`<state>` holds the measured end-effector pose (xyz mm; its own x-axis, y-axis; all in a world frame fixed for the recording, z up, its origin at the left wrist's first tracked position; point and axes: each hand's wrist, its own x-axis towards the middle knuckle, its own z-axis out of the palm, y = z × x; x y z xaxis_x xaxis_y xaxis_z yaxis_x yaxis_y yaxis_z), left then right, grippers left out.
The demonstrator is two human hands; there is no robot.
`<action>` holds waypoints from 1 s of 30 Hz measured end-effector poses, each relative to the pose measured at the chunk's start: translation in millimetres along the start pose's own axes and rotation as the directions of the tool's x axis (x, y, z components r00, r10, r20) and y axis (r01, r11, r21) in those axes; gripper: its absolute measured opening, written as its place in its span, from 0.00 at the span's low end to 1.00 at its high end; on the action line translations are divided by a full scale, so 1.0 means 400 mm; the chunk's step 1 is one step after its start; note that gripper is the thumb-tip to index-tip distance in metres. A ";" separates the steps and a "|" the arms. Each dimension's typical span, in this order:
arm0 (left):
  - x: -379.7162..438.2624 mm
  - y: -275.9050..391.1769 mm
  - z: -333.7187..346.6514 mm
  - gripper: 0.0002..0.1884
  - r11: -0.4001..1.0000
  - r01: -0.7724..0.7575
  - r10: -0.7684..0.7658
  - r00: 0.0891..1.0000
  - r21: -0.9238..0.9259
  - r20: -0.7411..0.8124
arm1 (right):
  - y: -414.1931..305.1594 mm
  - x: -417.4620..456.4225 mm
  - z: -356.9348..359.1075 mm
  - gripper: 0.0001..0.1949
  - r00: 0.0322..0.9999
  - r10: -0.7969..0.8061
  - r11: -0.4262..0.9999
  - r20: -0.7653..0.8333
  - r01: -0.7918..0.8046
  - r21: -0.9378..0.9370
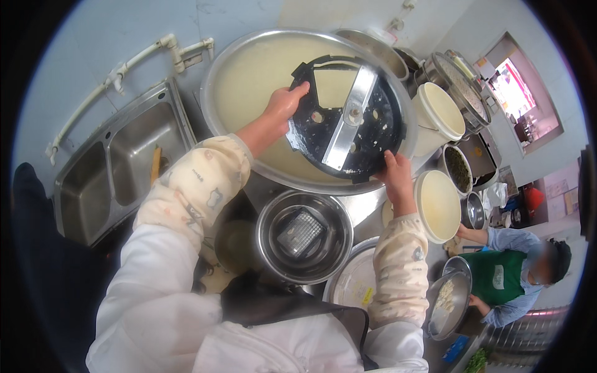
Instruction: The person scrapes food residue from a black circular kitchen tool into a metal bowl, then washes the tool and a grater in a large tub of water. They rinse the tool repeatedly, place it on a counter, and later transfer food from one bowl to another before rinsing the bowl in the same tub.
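Observation:
Between both hands I hold a round black slicing disc from a food cutter, tilted above a wide metal basin. A bright steel blade bar crosses the disc, bolted at the middle. Pale food bits cling to its wet face. My left hand grips the left rim, thumb on top. At the lower right rim is my right hand, fingers partly behind the disc. Cloudy pale liquid fills much of the basin. Below it, a steel bowl contains a dicing grid.
A double steel sink stands left under white pipes. White buckets and a pale round tub line the right side. Beyond them a co-worker in a green apron holds a steel bowl with pale pieces. A lidded container sits near me.

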<state>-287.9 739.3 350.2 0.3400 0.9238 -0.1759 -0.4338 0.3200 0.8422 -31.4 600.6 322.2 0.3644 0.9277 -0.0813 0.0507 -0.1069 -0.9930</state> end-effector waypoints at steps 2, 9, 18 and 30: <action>0.007 -0.007 0.000 0.16 0.997 0.016 -0.016 1.000 0.079 0.002 | 0.006 0.005 -0.001 0.13 0.997 0.071 0.996 -0.002 -0.071 -0.047; 0.044 -0.019 -0.037 0.23 0.762 0.026 -0.013 1.000 0.647 -0.025 | 0.005 0.038 -0.001 0.11 0.979 0.194 0.933 -0.055 -0.202 -0.297; 0.085 0.007 -0.091 0.27 0.388 -0.044 -0.142 0.984 0.921 0.107 | 0.010 0.133 0.024 0.13 0.980 0.190 0.780 -0.056 -0.186 -0.597; 0.076 0.028 -0.095 0.26 0.499 -0.241 0.202 0.967 0.832 0.158 | 0.099 0.177 0.040 0.12 0.993 -0.055 0.850 -0.101 -0.006 -0.527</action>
<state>-314.1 779.0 334.9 0.3732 0.9242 0.0806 0.3961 -0.2373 0.8870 -18.4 667.9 275.7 0.4532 0.8912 -0.0171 0.5309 -0.2853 -0.7980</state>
